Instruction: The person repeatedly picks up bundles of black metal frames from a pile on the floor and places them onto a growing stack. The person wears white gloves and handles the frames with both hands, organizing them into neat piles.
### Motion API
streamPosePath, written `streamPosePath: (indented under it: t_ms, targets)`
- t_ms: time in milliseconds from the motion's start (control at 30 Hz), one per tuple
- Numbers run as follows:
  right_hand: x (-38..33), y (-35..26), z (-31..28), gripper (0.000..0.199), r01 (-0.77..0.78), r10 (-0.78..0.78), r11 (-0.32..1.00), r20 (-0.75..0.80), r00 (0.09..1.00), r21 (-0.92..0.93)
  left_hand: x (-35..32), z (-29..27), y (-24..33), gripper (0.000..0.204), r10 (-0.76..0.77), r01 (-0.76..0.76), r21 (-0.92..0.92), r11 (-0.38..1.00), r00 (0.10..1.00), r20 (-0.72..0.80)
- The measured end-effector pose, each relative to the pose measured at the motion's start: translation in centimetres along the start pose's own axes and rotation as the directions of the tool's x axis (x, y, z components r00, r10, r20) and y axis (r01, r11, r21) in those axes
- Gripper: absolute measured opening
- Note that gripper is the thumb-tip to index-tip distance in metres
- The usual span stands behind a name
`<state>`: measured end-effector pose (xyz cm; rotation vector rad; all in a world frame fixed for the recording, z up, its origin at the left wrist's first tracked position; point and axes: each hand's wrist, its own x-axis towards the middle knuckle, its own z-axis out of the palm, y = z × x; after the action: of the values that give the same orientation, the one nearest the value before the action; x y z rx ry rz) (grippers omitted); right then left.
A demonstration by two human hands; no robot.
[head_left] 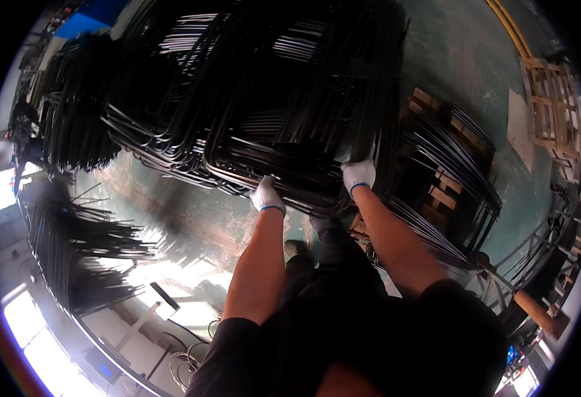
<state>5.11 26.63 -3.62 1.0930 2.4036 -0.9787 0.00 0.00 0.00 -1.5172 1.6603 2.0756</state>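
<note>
A large stack of dark bent-tube metal frames [237, 173] with rounded corners lies in front of me. My left hand [267, 196], in a white knit glove with a blue cuff, closes on the near edge of a tube frame. On the right side of the same stack is my right hand [358, 176], gloved alike, its fingers curled over the frame's near right corner. Dark tubes partly hide the fingertips of both hands. Beneath my arms the near edge of the stack comes close to my legs.
To the right, more bent tubes [429, 149] rest on a wooden pallet [442, 197]. Bundles of dark rods [78, 106] stand at the left, with more rods [98, 248] nearer. A wooden crate [552, 109] is at the far right. Cables [183, 367] lie at lower left.
</note>
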Motion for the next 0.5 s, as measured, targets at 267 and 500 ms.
streamPosePath:
  t_ms: [267, 500]
  targets:
    - [-3.5, -2.8, -7.5, 0.013, -0.108, 0.093, 0.814, 0.056, 0.994, 0.571, -2.9, -0.4, 2.4, 0.039, -0.008, 0.009, -0.010, 1.000, 0.990, 0.144]
    - [4.1, -4.1, -11.2, 0.028, -0.404, -0.093, 0.090, 0.412, 0.906, 0.910, -4.5, 0.2, 4.3, 0.034, 0.020, -0.017, -0.046, 0.999, 0.998, 0.067]
